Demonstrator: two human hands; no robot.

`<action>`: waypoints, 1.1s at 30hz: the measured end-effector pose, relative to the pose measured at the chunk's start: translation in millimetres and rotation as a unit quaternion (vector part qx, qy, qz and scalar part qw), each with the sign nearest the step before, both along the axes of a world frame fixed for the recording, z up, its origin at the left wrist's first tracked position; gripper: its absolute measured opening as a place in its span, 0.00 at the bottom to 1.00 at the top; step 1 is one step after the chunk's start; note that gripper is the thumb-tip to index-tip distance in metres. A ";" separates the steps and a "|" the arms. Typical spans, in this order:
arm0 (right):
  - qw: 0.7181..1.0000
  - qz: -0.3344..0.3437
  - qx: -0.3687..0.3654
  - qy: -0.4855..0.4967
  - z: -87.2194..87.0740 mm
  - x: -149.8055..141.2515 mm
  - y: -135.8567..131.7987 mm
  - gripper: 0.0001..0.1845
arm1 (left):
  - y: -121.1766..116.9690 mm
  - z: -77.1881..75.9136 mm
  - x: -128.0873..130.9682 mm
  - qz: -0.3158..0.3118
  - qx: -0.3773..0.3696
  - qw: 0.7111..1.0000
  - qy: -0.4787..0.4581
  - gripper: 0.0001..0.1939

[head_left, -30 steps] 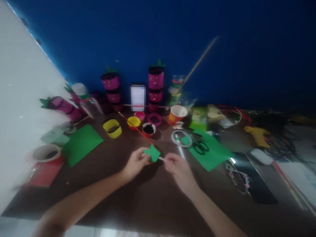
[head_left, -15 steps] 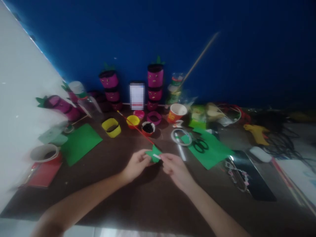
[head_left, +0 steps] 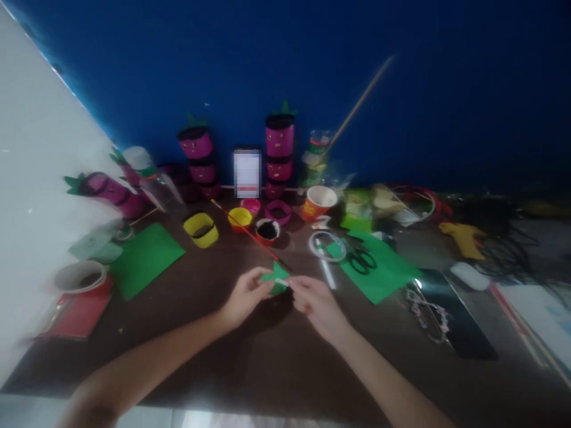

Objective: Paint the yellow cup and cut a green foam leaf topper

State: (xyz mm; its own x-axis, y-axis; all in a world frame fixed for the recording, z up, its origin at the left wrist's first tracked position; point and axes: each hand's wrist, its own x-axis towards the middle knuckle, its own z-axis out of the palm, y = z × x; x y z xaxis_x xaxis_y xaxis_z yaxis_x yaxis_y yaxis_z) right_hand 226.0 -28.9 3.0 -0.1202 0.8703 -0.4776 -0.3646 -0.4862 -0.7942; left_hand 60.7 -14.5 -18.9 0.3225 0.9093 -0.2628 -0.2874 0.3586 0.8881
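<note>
My left hand pinches a small green paper cutout with a pointed tip, low over the middle of the table. Across the cutout lies a short white strip, perhaps tape. My right hand is closed, its thumb and forefinger pinching at the strip's right end where it meets the green paper. The right fingertips partly hide that end. Just beyond both hands, a red paintbrush rests across a yellow cup, its tip near the cutout.
Green sheets lie left and right, the right one under black scissors beside a tape roll. Purple stacked figures stand by the blue wall. A paper cup, yellow glue gun and dark phone-like slab are farther out.
Both hands stay in almost the same place, still on the green cutout and white strip. The left thumb has shifted slightly toward the strip. Nothing else on the table has moved.
</note>
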 end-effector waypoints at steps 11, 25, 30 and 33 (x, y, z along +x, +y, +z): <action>0.995 -0.018 0.065 -0.068 -3.3 -2.1 -3.4 0.20 | 0.3 3.8 4.6 0.059 0.050 0.990 0.119 0.17; 0.938 -0.016 0.226 -0.262 -6.0 -5.8 -3.5 0.14 | -6.7 9.0 10.3 0.061 0.044 0.993 0.092 0.15; 0.921 -0.023 0.262 -0.289 -7.9 -6.2 -6.0 0.12 | -5.5 9.3 8.3 0.074 0.088 0.985 0.129 0.12; 0.926 -0.018 0.242 -0.289 -8.5 -7.5 -7.8 0.13 | -4.3 7.6 6.6 0.059 0.106 0.981 0.152 0.11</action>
State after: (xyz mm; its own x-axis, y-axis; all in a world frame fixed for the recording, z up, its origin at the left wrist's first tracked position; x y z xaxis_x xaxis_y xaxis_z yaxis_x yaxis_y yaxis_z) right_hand 218.5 -36.7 -5.5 0.0670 0.9977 -0.0066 0.1800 -0.0186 -0.9835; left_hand 67.3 -18.9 -11.3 0.1477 0.9803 -0.1308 -0.0255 0.1360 0.9904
